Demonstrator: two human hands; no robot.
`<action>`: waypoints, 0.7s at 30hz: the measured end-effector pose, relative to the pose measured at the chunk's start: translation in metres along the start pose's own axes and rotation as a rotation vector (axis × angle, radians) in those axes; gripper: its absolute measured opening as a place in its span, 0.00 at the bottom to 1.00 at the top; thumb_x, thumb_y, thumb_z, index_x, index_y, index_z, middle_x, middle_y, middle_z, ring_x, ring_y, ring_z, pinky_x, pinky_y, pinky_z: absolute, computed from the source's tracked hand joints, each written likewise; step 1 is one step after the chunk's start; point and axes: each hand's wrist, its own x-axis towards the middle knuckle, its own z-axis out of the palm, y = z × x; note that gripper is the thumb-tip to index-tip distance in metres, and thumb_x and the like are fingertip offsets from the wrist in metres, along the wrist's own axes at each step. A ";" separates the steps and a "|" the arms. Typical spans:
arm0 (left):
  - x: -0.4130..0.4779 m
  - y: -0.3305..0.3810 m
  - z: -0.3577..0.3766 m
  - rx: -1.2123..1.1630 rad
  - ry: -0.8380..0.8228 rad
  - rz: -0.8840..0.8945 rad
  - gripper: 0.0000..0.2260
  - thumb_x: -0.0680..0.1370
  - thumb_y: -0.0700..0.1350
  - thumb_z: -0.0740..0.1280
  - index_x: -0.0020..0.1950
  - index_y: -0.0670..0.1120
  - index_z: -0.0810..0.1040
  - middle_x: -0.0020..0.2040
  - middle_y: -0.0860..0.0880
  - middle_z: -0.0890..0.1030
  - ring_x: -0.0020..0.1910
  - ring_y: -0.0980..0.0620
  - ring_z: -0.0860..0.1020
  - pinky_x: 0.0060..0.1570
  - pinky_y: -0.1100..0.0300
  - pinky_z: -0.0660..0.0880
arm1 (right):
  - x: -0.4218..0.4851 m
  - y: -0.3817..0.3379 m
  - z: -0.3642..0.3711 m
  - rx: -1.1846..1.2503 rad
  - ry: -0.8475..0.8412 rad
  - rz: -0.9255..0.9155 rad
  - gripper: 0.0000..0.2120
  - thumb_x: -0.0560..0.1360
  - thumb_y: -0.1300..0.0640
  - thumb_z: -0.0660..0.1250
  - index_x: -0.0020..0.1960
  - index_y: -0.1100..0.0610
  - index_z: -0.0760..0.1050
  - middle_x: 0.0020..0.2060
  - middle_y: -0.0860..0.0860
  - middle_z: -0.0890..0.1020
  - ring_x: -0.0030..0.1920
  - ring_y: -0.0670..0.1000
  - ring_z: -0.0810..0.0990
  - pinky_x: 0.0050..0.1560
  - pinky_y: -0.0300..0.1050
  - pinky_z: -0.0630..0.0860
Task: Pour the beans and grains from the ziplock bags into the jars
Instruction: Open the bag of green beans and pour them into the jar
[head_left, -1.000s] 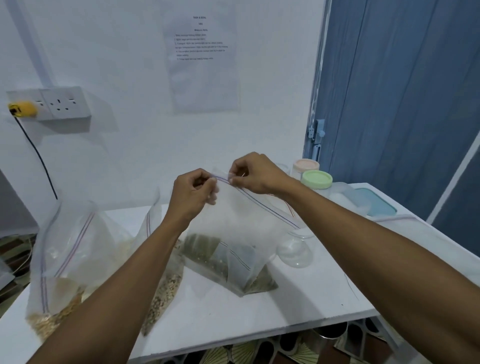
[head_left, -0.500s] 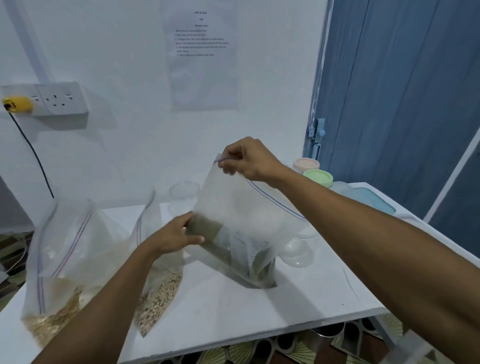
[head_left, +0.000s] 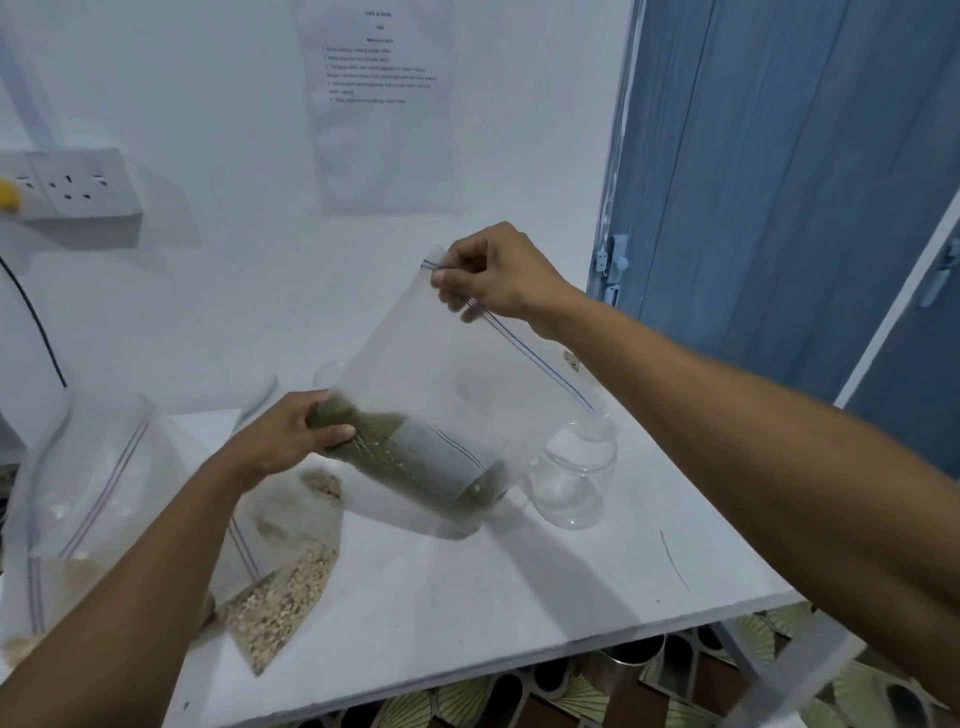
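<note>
Above table (head_left: 519, 597), right hand (head_left: 493, 275) pinches bag (head_left: 457, 364) top; left hand (head_left: 291, 436) grips bottom; wall sheet (head_left: 379, 130) illegible.

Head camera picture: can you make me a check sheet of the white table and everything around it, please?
Surface: white table, with a thin dark mark near its right edge.
Job's things: ziplock bag of green beans, held tilted; empty clear jar beside its low corner; bag of pale grains at far left; bag of oat-like flakes next to it.
Clutter: nothing seen.
Grips: left hand holds the bean-filled end; right hand pinches the zip edge.
Cables: black cable down the left wall, below a yellow plug at the wall socket.
Surroundings: white wall, printed sheet, blue door, patterned floor.
</note>
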 end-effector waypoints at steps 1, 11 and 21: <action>0.001 0.004 -0.004 0.018 0.008 0.004 0.06 0.76 0.35 0.70 0.53 0.41 0.82 0.46 0.46 0.86 0.47 0.49 0.84 0.44 0.63 0.80 | 0.000 0.000 -0.003 0.013 0.013 0.004 0.07 0.77 0.62 0.70 0.41 0.65 0.81 0.35 0.57 0.82 0.35 0.50 0.81 0.36 0.43 0.79; 0.005 0.026 -0.007 0.064 0.075 0.050 0.07 0.79 0.45 0.69 0.52 0.43 0.83 0.50 0.44 0.84 0.51 0.45 0.81 0.56 0.49 0.75 | -0.013 0.020 -0.030 0.127 0.135 0.078 0.09 0.77 0.63 0.71 0.46 0.70 0.80 0.37 0.59 0.82 0.37 0.52 0.80 0.40 0.47 0.83; 0.007 0.033 -0.014 0.122 0.166 0.040 0.07 0.78 0.42 0.70 0.42 0.39 0.80 0.37 0.46 0.77 0.38 0.53 0.74 0.42 0.56 0.67 | -0.023 0.019 -0.029 0.156 0.161 0.112 0.08 0.77 0.63 0.71 0.47 0.70 0.80 0.37 0.59 0.82 0.37 0.53 0.80 0.41 0.51 0.84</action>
